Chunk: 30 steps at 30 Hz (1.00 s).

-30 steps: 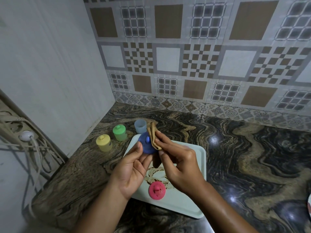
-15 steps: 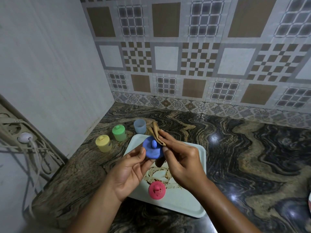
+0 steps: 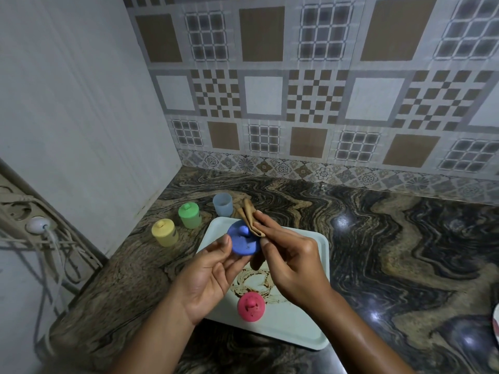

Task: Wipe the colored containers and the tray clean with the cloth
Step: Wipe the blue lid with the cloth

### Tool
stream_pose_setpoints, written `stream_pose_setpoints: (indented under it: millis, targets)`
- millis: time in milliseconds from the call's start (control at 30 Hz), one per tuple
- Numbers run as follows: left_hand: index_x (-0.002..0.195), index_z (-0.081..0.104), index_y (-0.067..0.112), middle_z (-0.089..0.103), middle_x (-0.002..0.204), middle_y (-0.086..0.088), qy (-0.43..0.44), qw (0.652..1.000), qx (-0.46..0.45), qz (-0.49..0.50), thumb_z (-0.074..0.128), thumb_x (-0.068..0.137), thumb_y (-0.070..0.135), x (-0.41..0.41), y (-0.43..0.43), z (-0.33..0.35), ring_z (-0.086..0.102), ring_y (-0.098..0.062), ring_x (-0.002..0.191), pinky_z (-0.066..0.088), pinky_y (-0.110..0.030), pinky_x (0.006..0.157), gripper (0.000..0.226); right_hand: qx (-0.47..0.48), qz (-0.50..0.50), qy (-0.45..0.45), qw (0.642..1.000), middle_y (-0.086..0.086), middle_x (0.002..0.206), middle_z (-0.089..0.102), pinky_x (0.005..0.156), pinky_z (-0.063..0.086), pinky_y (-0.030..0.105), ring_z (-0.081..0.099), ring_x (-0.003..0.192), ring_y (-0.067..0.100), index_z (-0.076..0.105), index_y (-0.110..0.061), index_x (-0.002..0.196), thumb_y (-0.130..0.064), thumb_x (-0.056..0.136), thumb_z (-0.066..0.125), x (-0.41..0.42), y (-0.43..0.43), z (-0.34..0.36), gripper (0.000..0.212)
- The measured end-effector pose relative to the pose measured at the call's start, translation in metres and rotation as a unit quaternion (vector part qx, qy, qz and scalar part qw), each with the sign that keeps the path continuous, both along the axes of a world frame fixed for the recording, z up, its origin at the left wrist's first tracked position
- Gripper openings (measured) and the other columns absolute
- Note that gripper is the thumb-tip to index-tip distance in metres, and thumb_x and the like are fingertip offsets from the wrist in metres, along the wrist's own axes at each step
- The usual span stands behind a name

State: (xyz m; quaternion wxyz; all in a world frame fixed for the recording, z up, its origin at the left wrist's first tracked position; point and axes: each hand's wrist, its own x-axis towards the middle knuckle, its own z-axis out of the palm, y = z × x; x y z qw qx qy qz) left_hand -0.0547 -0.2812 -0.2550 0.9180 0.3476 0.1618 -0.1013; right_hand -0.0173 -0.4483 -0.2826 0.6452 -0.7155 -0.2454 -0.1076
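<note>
At mid-frame the left hand [image 3: 208, 276] held the blue lid [image 3: 243, 240] above the tray [image 3: 305, 322], its grip closed on the lid's edge with thumb and fingers. The right hand [image 3: 291, 263] had its grip closed on the folded tan cloth [image 3: 251, 220], pressing it against the lid's upper right rim beside the knob.

To do this step well, the cloth probably needed to run around the base of the knob and along the rim, with the left hand turning the lid so that fresh surface met the fold. A light pinch seemed enough; the lid looked small and easy to flick loose.

The tray lay on the desk [image 3: 405, 252] below the hands, brown smears showing at its centre, so its own wipe looked not yet done. The pink lidded container [image 3: 251, 306] stood on the tray low in the frame, just under the wrists, and could be knocked. The yellow container [image 3: 164, 232], the green container [image 3: 189, 215] and the open pale blue cup [image 3: 222, 204] stood left of and above the tray, near the wall. The right half of the desk was open for setting things down.
</note>
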Motion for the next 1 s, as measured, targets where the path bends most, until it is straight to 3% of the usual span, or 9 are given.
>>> stream_pose_setpoints:
  millis: [133, 200, 333, 433, 533, 600, 700, 867, 1000]
  targets:
    - [0.116, 0.069, -0.002, 0.065, 0.128, -0.021, -0.028, 0.999, -0.031, 0.034, 0.101, 0.040, 0.018, 0.003, -0.003, -0.004, 0.065, -0.026, 0.116, 0.054, -0.035, 0.095, 0.085, -0.008, -0.004, -0.061, 0.998, 0.003, 0.140, 0.061, 0.075, 0.054, 0.015, 0.072, 0.112, 0.030, 0.071, -0.003, 0.125, 0.003, 0.092, 0.058, -0.006, 0.007, -0.001, 0.036]
    - [0.119, 0.068, -0.002, 0.064, 0.129, -0.021, -0.032, 0.998, -0.035, 0.037, 0.097, 0.052, 0.021, 0.002, -0.004, -0.003, 0.065, -0.025, 0.117, 0.052, -0.035, 0.097, 0.076, -0.021, -0.005, -0.075, 0.997, 0.001, 0.140, 0.060, 0.075, 0.048, 0.007, 0.074, 0.101, 0.024, 0.071, -0.002, 0.124, 0.005, 0.090, 0.058, -0.010, 0.007, -0.006, 0.037]
    - [0.124, 0.062, -0.003, 0.067, 0.123, -0.023, -0.004, 1.000, -0.010, 0.022, 0.057, 0.089, 0.025, -0.002, -0.002, 0.005, 0.068, -0.029, 0.111, 0.056, -0.039, 0.092, 0.046, -0.024, -0.016, -0.068, 0.997, -0.014, 0.137, 0.059, 0.071, 0.046, 0.007, 0.069, 0.109, 0.010, 0.073, -0.003, 0.121, 0.000, 0.092, 0.058, -0.009, 0.000, -0.006, 0.032]
    - [0.120, 0.061, -0.005, 0.068, 0.121, -0.024, -0.005, 1.000, 0.000, 0.010, 0.091, 0.061, 0.016, -0.002, 0.001, 0.005, 0.070, -0.030, 0.106, 0.061, -0.038, 0.079, 0.070, -0.021, -0.023, -0.066, 0.997, -0.013, 0.134, 0.061, 0.072, 0.053, 0.014, 0.066, 0.120, 0.013, 0.073, -0.002, 0.120, 0.004, 0.091, 0.058, -0.004, -0.003, -0.003, 0.033]
    - [0.102, 0.073, -0.004, 0.070, 0.117, -0.023, -0.017, 1.000, 0.004, 0.020, 0.101, 0.032, 0.009, -0.002, -0.001, 0.004, 0.072, -0.029, 0.103, 0.062, -0.034, 0.074, 0.077, -0.010, -0.026, -0.061, 0.998, -0.009, 0.128, 0.065, 0.090, 0.057, 0.024, 0.055, 0.135, 0.013, 0.072, -0.001, 0.122, 0.000, 0.093, 0.057, 0.000, -0.002, 0.001, 0.032]
    - [0.106, 0.073, -0.005, 0.069, 0.119, -0.022, -0.030, 0.999, -0.020, 0.038, 0.098, 0.046, 0.008, 0.000, -0.005, 0.003, 0.071, -0.027, 0.106, 0.061, -0.033, 0.081, 0.067, -0.008, -0.026, -0.063, 0.998, -0.002, 0.132, 0.065, 0.089, 0.054, 0.017, 0.059, 0.131, 0.014, 0.072, -0.001, 0.122, 0.001, 0.093, 0.058, -0.001, 0.001, 0.004, 0.032]
    - [0.118, 0.065, -0.005, 0.066, 0.125, -0.022, -0.040, 0.996, -0.044, 0.072, 0.062, 0.084, 0.004, 0.004, -0.013, 0.003, 0.069, -0.025, 0.109, 0.055, -0.033, 0.094, 0.035, -0.017, -0.018, -0.077, 0.997, 0.003, 0.138, 0.062, 0.073, 0.048, 0.006, 0.071, 0.106, 0.020, 0.072, -0.001, 0.122, 0.005, 0.090, 0.059, -0.010, 0.005, 0.001, 0.035]
    - [0.113, 0.071, -0.003, 0.071, 0.116, -0.020, -0.017, 0.999, -0.015, 0.038, 0.051, 0.092, 0.016, 0.000, -0.011, 0.015, 0.071, -0.026, 0.106, 0.056, -0.036, 0.092, 0.034, -0.018, -0.029, -0.084, 0.996, -0.012, 0.136, 0.058, 0.070, 0.051, 0.010, 0.068, 0.119, 0.016, 0.073, 0.001, 0.117, 0.006, 0.089, 0.058, -0.010, -0.004, 0.000, 0.032]
    - [0.121, 0.062, -0.005, 0.070, 0.119, -0.021, -0.004, 0.999, 0.005, 0.035, 0.055, 0.085, 0.010, 0.000, -0.010, 0.018, 0.072, -0.026, 0.103, 0.060, -0.034, 0.084, 0.039, -0.012, -0.025, -0.079, 0.996, 0.004, 0.118, 0.074, 0.071, 0.057, 0.018, 0.064, 0.125, 0.015, 0.074, 0.003, 0.115, 0.007, 0.091, 0.056, -0.005, -0.008, 0.003, 0.030]
